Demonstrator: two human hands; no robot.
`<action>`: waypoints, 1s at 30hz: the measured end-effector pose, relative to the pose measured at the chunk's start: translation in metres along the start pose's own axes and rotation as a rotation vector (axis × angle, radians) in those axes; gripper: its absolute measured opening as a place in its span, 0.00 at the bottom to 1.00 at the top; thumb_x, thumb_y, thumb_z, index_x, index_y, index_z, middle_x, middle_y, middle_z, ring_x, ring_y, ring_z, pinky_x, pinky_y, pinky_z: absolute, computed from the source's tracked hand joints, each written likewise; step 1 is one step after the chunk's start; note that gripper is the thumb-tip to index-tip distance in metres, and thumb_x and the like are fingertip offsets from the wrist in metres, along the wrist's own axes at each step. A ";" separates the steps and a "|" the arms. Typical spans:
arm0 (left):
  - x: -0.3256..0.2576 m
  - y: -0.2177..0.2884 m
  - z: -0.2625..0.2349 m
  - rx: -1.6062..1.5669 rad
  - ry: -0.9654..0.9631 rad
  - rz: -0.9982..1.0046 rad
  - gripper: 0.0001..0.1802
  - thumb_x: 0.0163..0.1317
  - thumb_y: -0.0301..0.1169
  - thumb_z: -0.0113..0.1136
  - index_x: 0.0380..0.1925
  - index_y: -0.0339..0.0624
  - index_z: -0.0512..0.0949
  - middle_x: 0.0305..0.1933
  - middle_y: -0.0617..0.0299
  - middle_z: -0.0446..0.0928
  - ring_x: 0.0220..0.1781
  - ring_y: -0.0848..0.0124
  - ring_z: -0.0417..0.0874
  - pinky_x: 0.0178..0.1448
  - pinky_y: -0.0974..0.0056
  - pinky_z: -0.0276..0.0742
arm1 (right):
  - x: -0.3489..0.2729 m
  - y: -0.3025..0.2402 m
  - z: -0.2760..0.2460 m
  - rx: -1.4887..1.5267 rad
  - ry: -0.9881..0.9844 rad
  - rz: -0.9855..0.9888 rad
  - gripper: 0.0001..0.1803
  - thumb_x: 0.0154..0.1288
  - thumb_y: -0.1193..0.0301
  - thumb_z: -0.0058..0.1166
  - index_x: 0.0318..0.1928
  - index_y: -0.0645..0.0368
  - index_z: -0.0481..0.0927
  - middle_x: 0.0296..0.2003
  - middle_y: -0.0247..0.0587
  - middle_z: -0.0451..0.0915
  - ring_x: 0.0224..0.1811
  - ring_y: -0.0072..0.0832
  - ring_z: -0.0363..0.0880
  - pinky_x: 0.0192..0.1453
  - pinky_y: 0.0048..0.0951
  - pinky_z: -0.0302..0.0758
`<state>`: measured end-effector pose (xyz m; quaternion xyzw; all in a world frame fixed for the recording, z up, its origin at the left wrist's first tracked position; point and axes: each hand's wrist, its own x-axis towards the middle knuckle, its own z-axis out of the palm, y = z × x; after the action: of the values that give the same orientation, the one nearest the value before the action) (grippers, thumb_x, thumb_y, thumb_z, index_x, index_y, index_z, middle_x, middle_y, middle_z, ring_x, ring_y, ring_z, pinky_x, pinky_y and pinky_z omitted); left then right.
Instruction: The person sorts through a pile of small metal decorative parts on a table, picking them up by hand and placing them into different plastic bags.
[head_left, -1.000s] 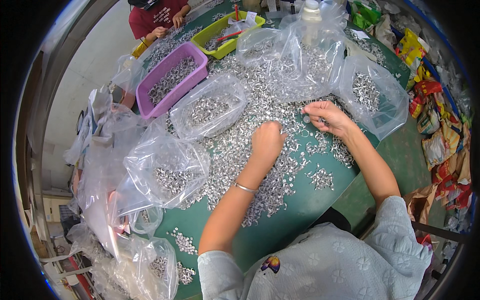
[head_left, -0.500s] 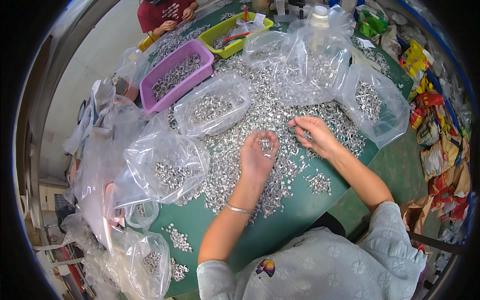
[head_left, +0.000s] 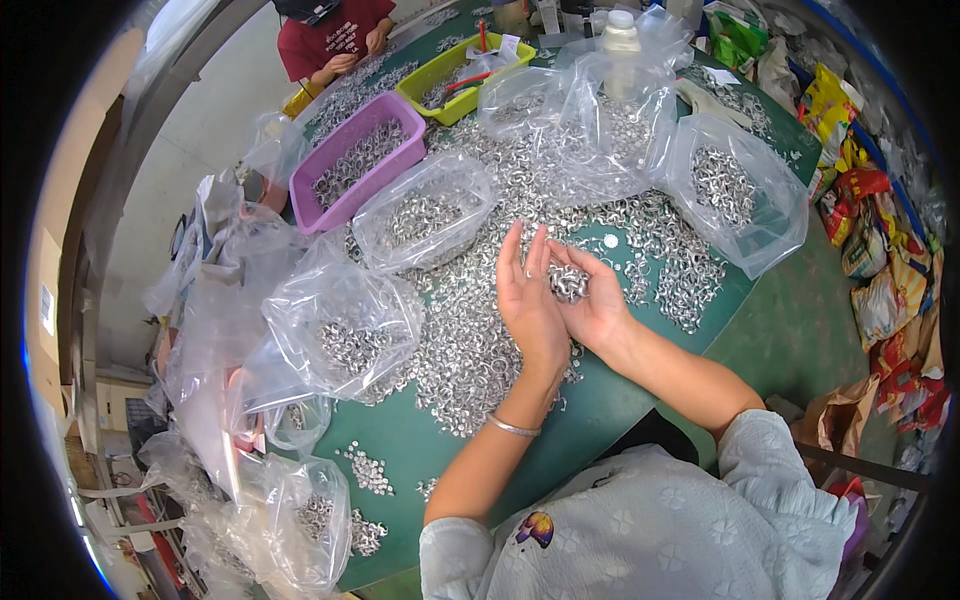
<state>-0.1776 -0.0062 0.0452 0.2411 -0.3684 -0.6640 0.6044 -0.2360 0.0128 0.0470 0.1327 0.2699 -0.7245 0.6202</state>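
Note:
My hands meet over a heap of small silvery curved metal pieces [head_left: 465, 370] spread on the green table. In my cupped right hand [head_left: 604, 312] lies a handful of metal pieces [head_left: 569, 283]. My left hand [head_left: 530, 315] presses its side against the right one, fingers stretched out and pointing away from me; no piece shows in its palm. Just beyond the right hand, a round pale piece [head_left: 610, 241] lies on a bare patch of tabletop, with more loose metal pieces [head_left: 690, 290] to its right.
Clear plastic bags of pieces [head_left: 345, 300] [head_left: 735, 190] stand around the heap. A purple basket [head_left: 300, 200] and a yellow-green basket [head_left: 520, 58] are farther back, near a white bottle [head_left: 620, 35]. Another person [head_left: 335, 40] sits at the far left. Colourful packaging [head_left: 860, 200] lines the right side.
My hands have come together. The left has unfolded from its cupped hold on some pieces, and a handful now sits in the right. The small separate pile near my right forearm is gone from view.

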 end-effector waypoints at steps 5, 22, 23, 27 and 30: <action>-0.002 0.004 -0.009 0.101 -0.306 0.030 0.24 0.64 0.22 0.37 0.61 0.29 0.54 0.60 0.43 0.64 0.65 0.54 0.63 0.69 0.56 0.56 | 0.003 0.005 -0.018 0.069 -0.118 0.074 0.14 0.67 0.65 0.40 0.46 0.59 0.72 0.49 0.37 0.69 0.59 0.29 0.62 0.66 0.37 0.57; -0.007 0.036 -0.030 0.421 0.038 0.431 0.18 0.59 0.14 0.40 0.49 0.29 0.69 0.54 0.53 0.68 0.59 0.65 0.69 0.62 0.59 0.67 | -0.041 -0.140 -0.020 0.085 -0.249 -0.353 0.06 0.61 0.71 0.49 0.31 0.61 0.69 0.31 0.45 0.74 0.28 0.29 0.74 0.19 0.22 0.69; -0.008 0.039 -0.038 0.430 0.076 0.379 0.17 0.59 0.15 0.41 0.49 0.29 0.69 0.54 0.54 0.69 0.58 0.66 0.70 0.61 0.60 0.68 | -0.043 -0.164 -0.022 0.026 -0.216 -0.463 0.08 0.63 0.70 0.47 0.31 0.61 0.69 0.32 0.46 0.74 0.28 0.29 0.74 0.19 0.22 0.69; -0.006 0.046 -0.059 0.553 0.107 0.264 0.15 0.58 0.15 0.44 0.45 0.30 0.72 0.53 0.55 0.69 0.56 0.68 0.70 0.59 0.64 0.67 | -0.008 -0.233 -0.047 -0.372 -0.054 -0.780 0.11 0.65 0.66 0.47 0.34 0.63 0.72 0.34 0.44 0.75 0.32 0.28 0.74 0.29 0.22 0.73; -0.005 0.047 -0.082 0.857 -0.028 0.206 0.16 0.57 0.16 0.45 0.45 0.32 0.73 0.53 0.56 0.69 0.57 0.67 0.69 0.60 0.64 0.66 | 0.026 -0.242 -0.056 -0.724 0.067 -0.855 0.16 0.65 0.64 0.49 0.44 0.66 0.73 0.40 0.44 0.76 0.41 0.28 0.73 0.45 0.25 0.70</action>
<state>-0.0849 -0.0175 0.0310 0.4229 -0.6408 -0.3908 0.5077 -0.4842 0.0426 0.0425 -0.1870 0.5508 -0.7679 0.2683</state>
